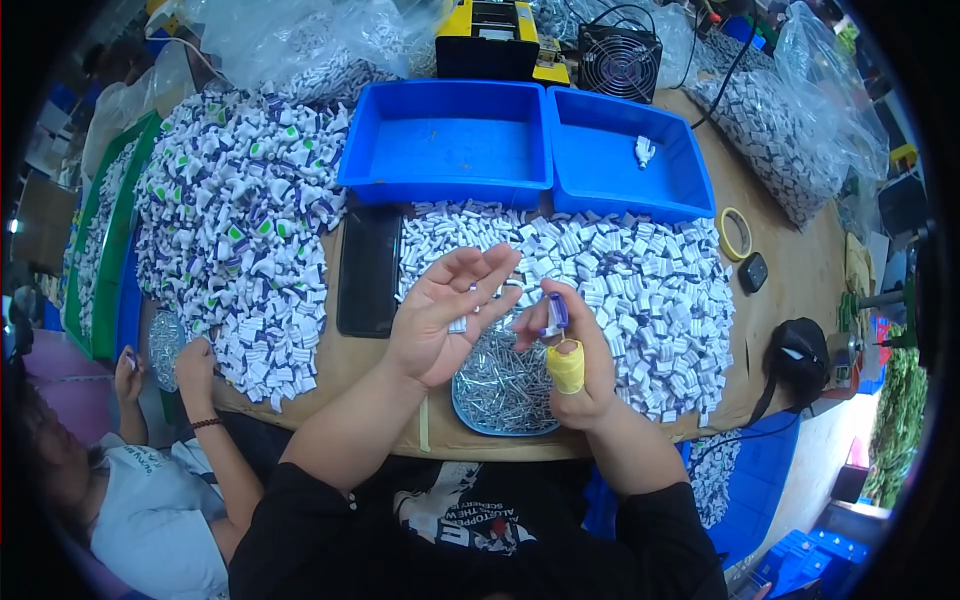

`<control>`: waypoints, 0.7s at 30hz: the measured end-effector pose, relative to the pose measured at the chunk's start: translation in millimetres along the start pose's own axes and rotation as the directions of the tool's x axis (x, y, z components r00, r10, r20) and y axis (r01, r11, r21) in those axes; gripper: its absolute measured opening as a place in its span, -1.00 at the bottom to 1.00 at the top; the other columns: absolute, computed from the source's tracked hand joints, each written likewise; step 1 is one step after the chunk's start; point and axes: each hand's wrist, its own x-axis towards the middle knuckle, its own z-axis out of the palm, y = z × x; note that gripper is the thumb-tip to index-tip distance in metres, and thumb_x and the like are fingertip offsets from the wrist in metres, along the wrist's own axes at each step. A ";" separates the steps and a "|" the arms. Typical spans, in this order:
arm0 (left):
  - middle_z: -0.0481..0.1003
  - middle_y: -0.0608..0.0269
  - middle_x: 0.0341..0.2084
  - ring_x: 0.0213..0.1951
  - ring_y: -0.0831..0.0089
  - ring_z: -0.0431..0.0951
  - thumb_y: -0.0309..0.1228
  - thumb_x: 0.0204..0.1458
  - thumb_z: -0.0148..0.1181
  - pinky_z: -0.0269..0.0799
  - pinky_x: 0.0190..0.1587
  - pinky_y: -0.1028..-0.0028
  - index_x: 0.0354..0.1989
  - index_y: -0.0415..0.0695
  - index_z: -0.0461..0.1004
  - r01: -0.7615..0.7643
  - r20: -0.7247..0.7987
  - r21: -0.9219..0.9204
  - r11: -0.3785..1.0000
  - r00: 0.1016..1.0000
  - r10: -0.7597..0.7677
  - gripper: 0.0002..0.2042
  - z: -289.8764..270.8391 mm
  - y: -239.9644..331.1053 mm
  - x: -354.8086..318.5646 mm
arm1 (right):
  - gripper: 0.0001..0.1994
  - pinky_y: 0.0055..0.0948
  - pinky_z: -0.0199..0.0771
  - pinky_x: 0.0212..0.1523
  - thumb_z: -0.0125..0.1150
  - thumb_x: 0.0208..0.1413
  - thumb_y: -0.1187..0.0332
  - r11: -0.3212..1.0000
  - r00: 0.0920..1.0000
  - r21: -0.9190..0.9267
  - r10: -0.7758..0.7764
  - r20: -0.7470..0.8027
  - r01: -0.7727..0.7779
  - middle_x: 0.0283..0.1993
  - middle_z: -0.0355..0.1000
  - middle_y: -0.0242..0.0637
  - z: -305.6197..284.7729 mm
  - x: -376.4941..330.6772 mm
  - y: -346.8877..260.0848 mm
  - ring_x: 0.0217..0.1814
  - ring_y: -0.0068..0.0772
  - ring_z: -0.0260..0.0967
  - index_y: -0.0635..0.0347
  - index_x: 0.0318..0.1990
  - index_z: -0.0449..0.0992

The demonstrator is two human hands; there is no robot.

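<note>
My left hand [425, 325] is half curled, palm up, over the table's near middle. A small white plastic piece [458, 325] lies in its fingers, and the thumb reaches toward the fingertips. Close beside it, my right hand [592, 375] pinches a small purple-and-white plastic part [556, 312]. Yellow tape [566, 368] is wrapped round a digit of this hand. Beneath both hands stands a blue tray [468, 418] of shiny metal pins [500, 385]. Behind and to the right spreads a heap of white and purple plastic pieces [650, 300].
Two blue bins [450, 188] stand at the back; the right one contains a white piece [644, 152]. A dark rectangular tray [368, 285] lies left of centre, beside a large pile of parts [245, 215]. Tape roll [735, 234] and black pouch [797, 355] lie right. Another person's hands [195, 365] work at left.
</note>
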 end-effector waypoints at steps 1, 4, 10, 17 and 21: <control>0.32 -0.05 0.09 0.26 0.09 0.19 -0.73 0.06 -0.03 0.18 0.27 0.15 0.02 -0.18 0.34 0.000 -0.001 -0.001 1.000 1.000 0.000 -0.66 -0.4 -0.7 -0.2 | -0.31 -0.37 0.30 -0.03 0.04 0.07 0.22 1.000 1.000 0.000 0.002 0.000 -0.002 -0.14 0.20 -0.19 0.1 -0.3 1.0 -0.05 -0.29 0.25 0.41 0.28 -0.03; 0.26 -0.04 0.16 0.29 0.10 0.15 -0.68 0.08 0.02 0.16 0.28 0.17 0.03 -0.15 0.34 0.017 0.023 0.020 1.000 1.000 -0.017 -0.67 -1.6 -3.0 -0.9 | -0.22 -0.28 0.31 0.05 0.08 -0.02 0.19 0.999 0.998 0.031 0.034 0.044 -0.035 -0.12 0.20 -0.20 -2.3 -2.3 6.5 0.10 -0.17 0.25 0.39 0.30 -0.08; 0.27 0.00 0.18 0.26 0.12 0.20 -0.59 0.10 0.06 0.09 0.30 0.11 -0.06 -0.09 0.46 0.112 -0.032 0.031 0.993 0.993 -0.111 -0.76 -5.4 -11.0 -5.5 | -0.43 -0.25 0.31 -0.02 0.13 0.12 0.25 0.830 0.903 -0.423 -0.203 0.379 0.364 0.09 0.31 0.01 -7.1 5.4 2.0 -0.02 -0.13 0.34 0.28 0.22 0.10; 0.31 0.03 0.15 0.25 0.13 0.23 -0.51 0.14 0.04 0.09 0.30 0.15 0.01 -0.11 0.40 0.118 -0.047 0.049 0.992 0.992 -0.116 -0.74 -8.4 -15.8 -8.4 | -0.41 -0.31 0.28 -0.11 0.08 0.16 0.27 0.735 0.905 -0.534 -0.284 0.318 0.418 0.04 0.33 -0.02 -3.3 4.1 6.8 -0.18 -0.26 0.26 0.25 0.27 0.02; 0.30 0.03 0.16 0.26 0.14 0.20 -0.49 0.15 0.03 0.10 0.30 0.20 0.09 -0.17 0.35 0.118 -0.053 0.067 0.991 0.992 -0.115 -0.69 -2.6 -13.8 -8.0 | -0.42 -0.29 0.27 -0.11 0.08 0.16 0.29 0.768 0.925 -0.517 -0.290 0.246 0.379 0.00 0.32 -0.05 -7.0 2.4 16.2 -0.19 -0.25 0.26 0.31 0.25 0.02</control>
